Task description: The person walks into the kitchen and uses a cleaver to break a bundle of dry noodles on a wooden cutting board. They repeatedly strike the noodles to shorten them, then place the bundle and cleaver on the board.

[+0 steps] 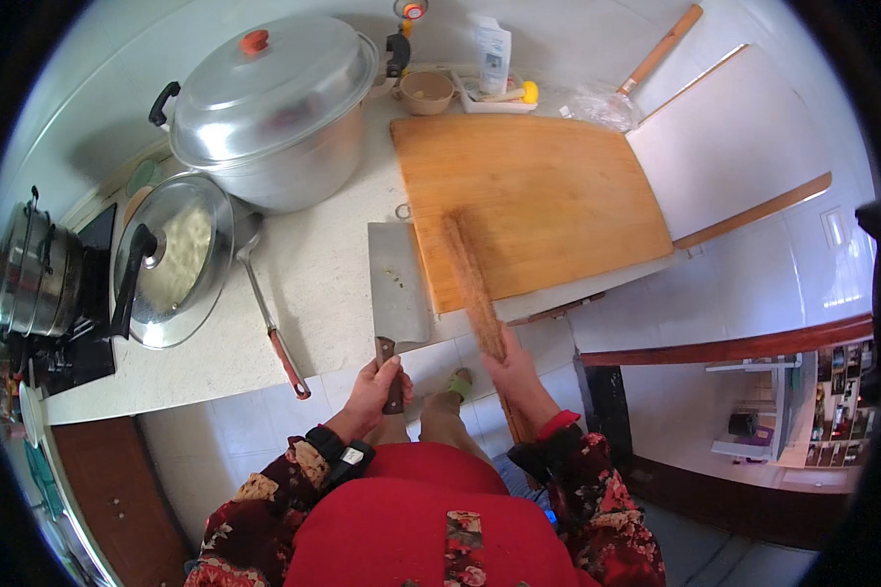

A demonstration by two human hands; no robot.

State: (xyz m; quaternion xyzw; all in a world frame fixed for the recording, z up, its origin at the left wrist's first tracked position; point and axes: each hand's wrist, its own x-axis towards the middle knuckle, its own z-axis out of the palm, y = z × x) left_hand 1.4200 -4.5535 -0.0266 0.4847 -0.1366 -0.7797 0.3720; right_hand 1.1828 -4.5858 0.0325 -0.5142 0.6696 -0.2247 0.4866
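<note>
My left hand (pixel 382 389) grips the dark wooden handle of a cleaver (pixel 398 286). Its broad blade lies over the counter's front part, beside the left edge of a wooden cutting board (pixel 550 191), with a few small green bits on it. In my right hand (pixel 515 367) is a long brown brush (pixel 473 286), blurred, its far end over the lower left of the board. Whether the bristles touch the wood, I cannot tell. The board's surface shows only wood grain and faint darker patches.
Left on the counter (pixel 323 271) are a big lidded aluminium pot (pixel 279 139), a glass lid (pixel 180 257) covering pale food, and a long-handled utensil (pixel 260 293). Behind the board stand a brown bowl (pixel 426 94) and a white tray (pixel 499 107). A white board (pixel 734 139) leans at right.
</note>
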